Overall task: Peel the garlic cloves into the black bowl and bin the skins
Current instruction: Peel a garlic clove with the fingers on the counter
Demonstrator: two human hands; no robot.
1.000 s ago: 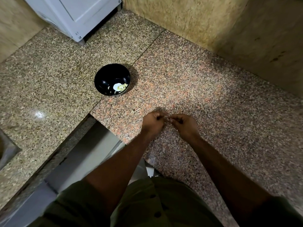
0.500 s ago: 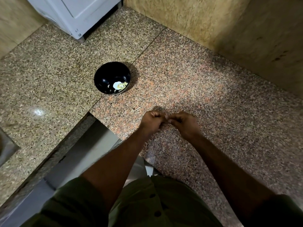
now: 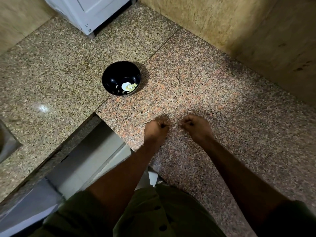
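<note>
Two slabs of speckled granite worktop [image 3: 213,93] meet at a seam, and the small round black bowl [image 3: 121,77] sits on that seam, well apart from me, with a few pale peeled cloves and scraps at its bottom. My left hand [image 3: 156,128] and right hand [image 3: 196,126], joined at the fingertips half a second ago, have now drawn apart over the worktop edge. I judge a skin has just torn free, so the clove should be near ready for the bowl. Both forearms reach forward, knuckles up. Each grip is curled tight; what either one pinches I cannot tell, nor where that clove sits.
</note>
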